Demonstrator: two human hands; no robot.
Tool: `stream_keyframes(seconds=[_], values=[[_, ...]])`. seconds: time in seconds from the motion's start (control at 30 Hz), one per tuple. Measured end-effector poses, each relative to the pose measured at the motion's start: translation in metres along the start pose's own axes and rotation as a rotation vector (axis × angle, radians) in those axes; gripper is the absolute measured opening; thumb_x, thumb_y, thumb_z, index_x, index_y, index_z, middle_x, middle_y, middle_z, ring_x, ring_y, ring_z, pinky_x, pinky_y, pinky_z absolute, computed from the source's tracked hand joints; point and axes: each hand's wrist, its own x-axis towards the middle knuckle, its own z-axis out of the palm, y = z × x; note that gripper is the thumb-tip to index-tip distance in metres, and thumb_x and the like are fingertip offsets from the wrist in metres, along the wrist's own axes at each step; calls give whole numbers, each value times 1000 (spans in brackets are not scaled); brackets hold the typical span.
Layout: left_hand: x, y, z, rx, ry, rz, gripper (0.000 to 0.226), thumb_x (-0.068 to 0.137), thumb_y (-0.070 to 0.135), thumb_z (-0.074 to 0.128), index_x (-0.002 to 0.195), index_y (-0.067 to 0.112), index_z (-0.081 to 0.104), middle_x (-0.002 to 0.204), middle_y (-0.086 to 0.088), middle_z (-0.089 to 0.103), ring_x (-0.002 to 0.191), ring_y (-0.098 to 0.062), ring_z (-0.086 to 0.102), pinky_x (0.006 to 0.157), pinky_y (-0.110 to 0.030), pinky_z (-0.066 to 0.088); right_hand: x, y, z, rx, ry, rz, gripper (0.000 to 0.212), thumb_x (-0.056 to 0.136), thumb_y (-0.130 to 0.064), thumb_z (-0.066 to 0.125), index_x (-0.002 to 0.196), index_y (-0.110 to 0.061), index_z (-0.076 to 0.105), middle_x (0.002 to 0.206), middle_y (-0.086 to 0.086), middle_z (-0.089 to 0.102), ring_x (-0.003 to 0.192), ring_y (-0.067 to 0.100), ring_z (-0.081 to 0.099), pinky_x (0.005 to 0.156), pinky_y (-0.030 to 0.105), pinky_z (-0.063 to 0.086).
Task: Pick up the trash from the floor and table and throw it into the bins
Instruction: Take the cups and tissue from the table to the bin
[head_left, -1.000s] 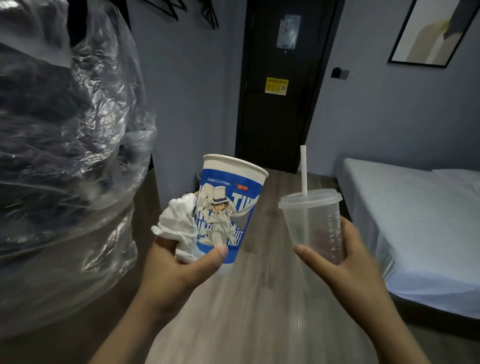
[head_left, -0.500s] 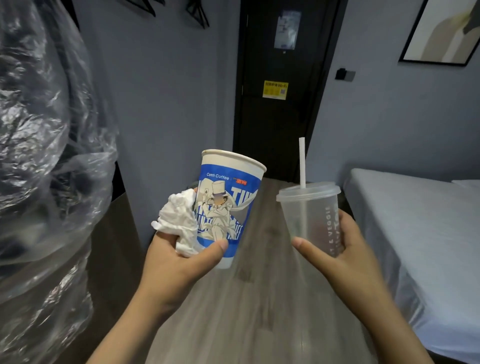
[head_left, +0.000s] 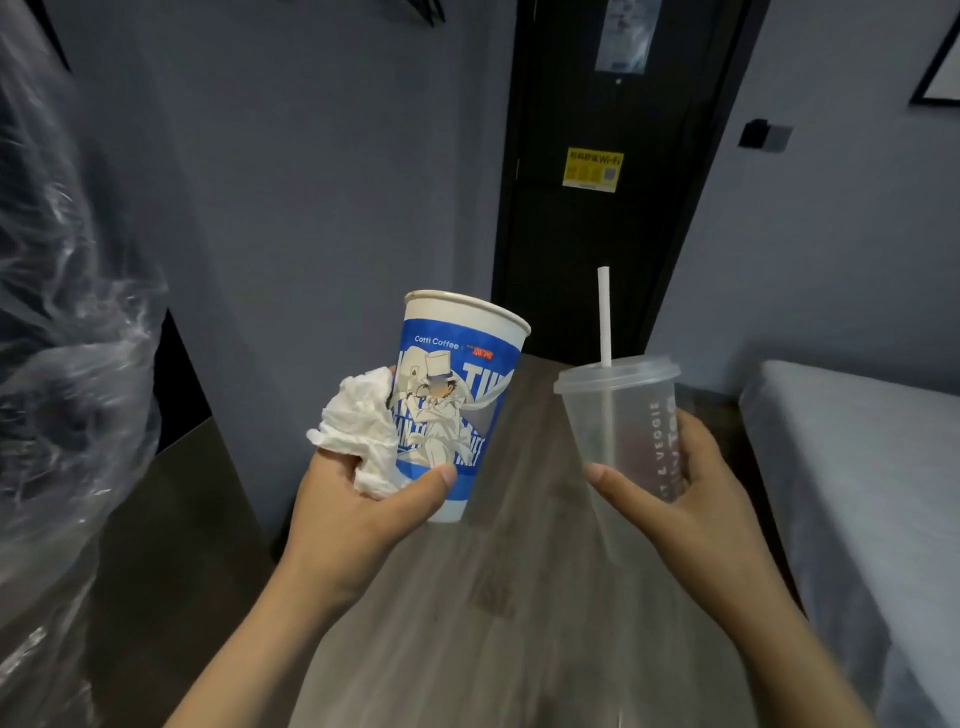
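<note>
Grey-blue walls (head_left: 311, 182) and a dark door (head_left: 597, 234) closed the far end of a bedroom, and in front of them the trash was off the ground, carried at chest height above the wooden floor (head_left: 493, 597). A paper coffee cup (head_left: 457, 405), blue and white with a cartoon figure, sat in the left hand (head_left: 353, 514). The thumb was curled across its lower front and the fingers went round behind, with a crumpled tissue (head_left: 358, 431) wedged between palm and cup wall, probably so that one grip could carry two pieces. Its long axis ran nearly upright, open mouth up and tipped a little to the right. Just beside it, not touching, the right hand (head_left: 691, 499) was wrapped round the lower half of a clear plastic cup (head_left: 623, 431), thumb on the near side and fingers on the far side. That cup stood upright too, its lid (head_left: 618, 371) on top and a white straw (head_left: 604, 317) pointing almost straight up through it. Keeping both mouths up was likely meant to stop any dregs from spilling. A bed (head_left: 857, 467) with a pale sheet lay to the right, and crinkled plastic sheeting (head_left: 67, 364) filled the left edge. No bin was in sight, so the throwing step was judged still to come.
</note>
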Motion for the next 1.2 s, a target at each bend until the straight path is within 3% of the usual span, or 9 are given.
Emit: stream_keyframes(seconds=[0.17, 0.43, 0.6, 0.7, 0.87, 0.97, 1.13, 1.2], values=[[82, -38, -12, 5, 25, -18, 66, 52, 29, 76, 114, 34, 55, 107, 9, 71, 96, -10, 69, 72, -18, 54, 84, 15, 37, -15, -8, 3, 72, 72, -41, 78, 133, -41, 41, 104, -24, 59, 91, -15, 58, 65, 14, 47], [228, -76, -48, 58, 44, -54, 55, 67, 1, 73, 115, 20, 55, 99, 13, 72, 84, -2, 69, 64, -11, 52, 228, 10, 108, -8, -24, -13, 63, 71, -39, 78, 122, -48, 42, 99, -44, 55, 90, -16, 58, 67, 12, 44], [299, -100, -61, 55, 31, -95, 51, 68, 0, 73, 113, 18, 55, 92, 14, 73, 81, -3, 70, 62, -12, 52, 297, 21, 139, 9, -44, -1, 63, 73, -35, 78, 125, -44, 43, 99, -36, 58, 90, -13, 59, 58, 8, 49], [335, -115, -63, 66, 16, -101, 52, 63, 3, 67, 114, 11, 58, 94, 7, 74, 81, -6, 71, 63, -13, 53, 338, 31, 155, -1, -40, 23, 70, 72, -36, 79, 130, -41, 41, 99, -24, 59, 89, -15, 57, 56, 5, 48], [399, -150, -57, 77, 17, -110, 55, 62, 7, 71, 115, 7, 58, 94, 5, 74, 81, -8, 71, 63, -15, 53, 409, 59, 173, 25, -57, 16, 66, 71, -35, 80, 126, -40, 44, 97, -28, 62, 88, -8, 62, 59, 14, 50], [448, -174, -50, 96, 41, -106, 68, 52, 31, 76, 116, 15, 58, 97, 7, 74, 86, -9, 71, 64, -15, 54, 466, 80, 182, 13, -61, -4, 66, 70, -35, 79, 123, -42, 41, 96, -21, 60, 88, -11, 60, 59, 13, 50], [533, -205, -28, 117, 68, -93, 74, 53, 32, 75, 124, 23, 54, 111, 5, 70, 101, -13, 68, 83, -27, 56, 571, 108, 189, 20, -51, -47, 65, 72, -35, 78, 124, -43, 40, 95, -24, 58, 89, -12, 58, 66, 17, 48], [566, -213, -19, 149, 74, -73, 77, 53, 34, 75, 126, 23, 52, 114, 8, 69, 104, -11, 66, 85, -24, 55, 610, 113, 190, 20, -70, -47, 65, 73, -35, 77, 124, -44, 37, 93, -26, 56, 87, -16, 57, 64, 15, 46]])
